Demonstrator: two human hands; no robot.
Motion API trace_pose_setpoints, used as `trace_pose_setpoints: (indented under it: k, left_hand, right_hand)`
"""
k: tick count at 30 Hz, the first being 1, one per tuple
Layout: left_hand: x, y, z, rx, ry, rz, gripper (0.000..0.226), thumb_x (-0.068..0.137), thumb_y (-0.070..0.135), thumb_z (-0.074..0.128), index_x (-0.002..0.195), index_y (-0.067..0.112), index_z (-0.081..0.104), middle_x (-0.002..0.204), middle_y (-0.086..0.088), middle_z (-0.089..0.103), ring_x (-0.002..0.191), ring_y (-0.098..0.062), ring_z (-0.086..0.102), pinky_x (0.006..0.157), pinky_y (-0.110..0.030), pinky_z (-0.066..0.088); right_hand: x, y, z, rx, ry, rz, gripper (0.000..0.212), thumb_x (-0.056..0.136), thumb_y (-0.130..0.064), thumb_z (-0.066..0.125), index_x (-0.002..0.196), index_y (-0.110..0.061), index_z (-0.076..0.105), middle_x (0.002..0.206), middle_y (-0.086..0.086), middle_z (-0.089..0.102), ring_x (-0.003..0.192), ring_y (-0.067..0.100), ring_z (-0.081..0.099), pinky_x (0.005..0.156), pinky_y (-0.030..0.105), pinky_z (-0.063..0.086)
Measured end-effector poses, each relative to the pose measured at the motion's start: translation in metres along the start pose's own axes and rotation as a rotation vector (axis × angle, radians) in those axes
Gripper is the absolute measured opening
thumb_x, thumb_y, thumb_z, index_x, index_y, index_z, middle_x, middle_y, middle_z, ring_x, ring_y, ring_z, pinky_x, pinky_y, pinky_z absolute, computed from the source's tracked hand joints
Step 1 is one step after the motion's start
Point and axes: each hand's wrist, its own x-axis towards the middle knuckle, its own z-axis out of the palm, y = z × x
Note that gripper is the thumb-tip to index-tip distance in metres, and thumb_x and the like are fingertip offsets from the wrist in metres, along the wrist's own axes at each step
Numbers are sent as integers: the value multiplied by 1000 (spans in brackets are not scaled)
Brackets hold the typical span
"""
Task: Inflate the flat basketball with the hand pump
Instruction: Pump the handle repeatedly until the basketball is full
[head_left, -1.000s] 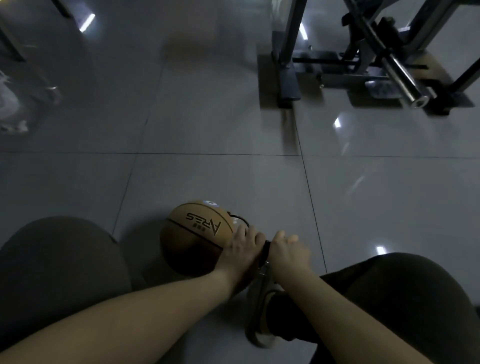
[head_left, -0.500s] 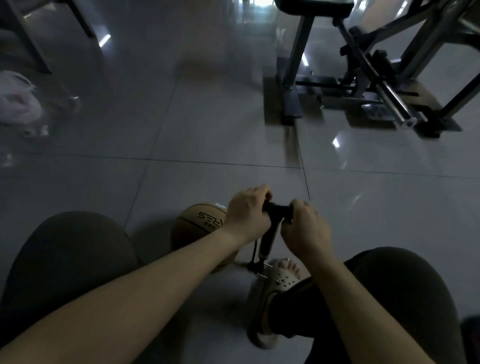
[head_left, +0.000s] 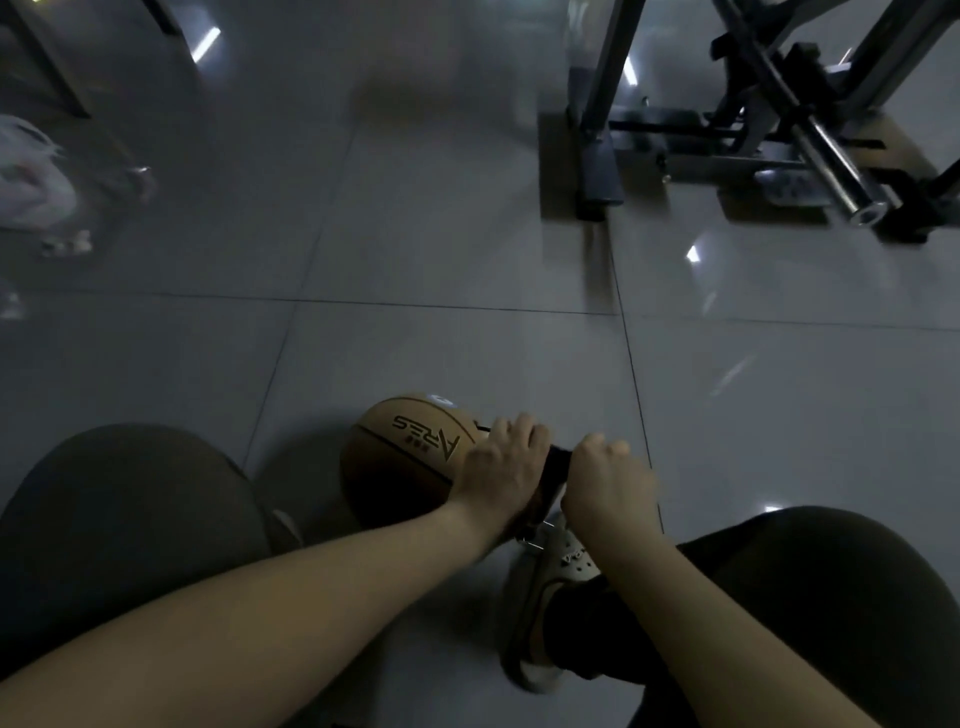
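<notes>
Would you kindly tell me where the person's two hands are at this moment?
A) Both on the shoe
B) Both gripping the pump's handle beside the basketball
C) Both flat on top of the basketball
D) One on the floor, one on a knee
B: the left hand and the right hand each curl round one end of the black pump handle, close beside the basketball.

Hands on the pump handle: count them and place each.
2. The left hand grips the pump handle at its left end, beside the basketball; the right hand grips its right end, above the clog.
</notes>
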Motion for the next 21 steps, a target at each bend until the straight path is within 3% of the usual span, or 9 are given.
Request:
trace_pose_setpoints:
  k: [3, 6, 8, 12, 14, 16, 19, 21]
  left_hand:
    - [-6, 3, 16, 45, -65, 38, 4, 78, 16, 56, 80, 18, 58, 78, -3, 56, 66, -18, 56, 47, -28, 21]
    - [-17, 5, 33, -4, -144, 78, 10, 83, 12, 45, 88, 14, 54, 87, -9, 55, 75, -25, 57, 50, -30, 38]
    - [-26, 6, 35, -81, -235, 51, 12, 84, 11, 51, 95, 13, 50, 96, -12, 54, 82, -27, 54, 57, -32, 44]
    - [-26, 9, 15, -193, -358, -5, 24, 94, 19, 35, 115, 11, 44, 119, -15, 45, 110, -33, 45, 81, -40, 45]
    - [-23, 6, 2, -222, -352, -16, 27, 95, 22, 34, 117, 12, 46, 121, -14, 47, 114, -32, 44, 86, -39, 43]
    - [-17, 0, -12, -236, -266, 3, 22, 94, 18, 42, 113, 14, 50, 116, -12, 52, 108, -31, 50, 82, -38, 40]
    - [0, -13, -50, -363, -57, 0, 14, 87, 21, 47, 98, 15, 54, 98, -7, 55, 86, -26, 52, 65, -34, 32]
    - [15, -22, -80, -397, 79, -3, 17, 84, 27, 43, 89, 16, 54, 85, -2, 54, 71, -18, 44, 59, -28, 24]
  right_hand:
    - [5, 3, 16, -21, -111, -18, 21, 97, -14, 50, 118, -9, 50, 115, 10, 57, 98, 22, 63, 67, 27, 42]
    - [5, 1, 29, -13, -226, -1, 31, 96, -13, 53, 126, -9, 46, 125, 12, 53, 110, 26, 60, 80, 33, 49]
    - [2, 0, 33, -7, -271, 5, 36, 95, -13, 57, 128, -9, 46, 128, 12, 52, 115, 28, 58, 85, 37, 52]
    - [-9, 1, 23, 38, -285, 2, 37, 92, -17, 61, 126, -14, 47, 126, 9, 53, 113, 27, 56, 84, 37, 51]
    - [-17, 1, 13, 87, -278, 3, 37, 90, -18, 63, 123, -16, 48, 122, 8, 52, 109, 27, 57, 79, 36, 49]
    - [-24, 3, -1, 137, -201, -17, 27, 91, -16, 59, 117, -16, 50, 116, 8, 52, 101, 27, 59, 72, 34, 45]
    - [-31, 5, -26, 274, 181, -77, 11, 89, -15, 54, 100, -14, 53, 101, 8, 54, 77, 26, 57, 63, 36, 48]
    - [-33, 6, -45, 360, 401, -136, 9, 86, -20, 53, 92, -14, 51, 92, 2, 51, 65, 19, 50, 57, 33, 47]
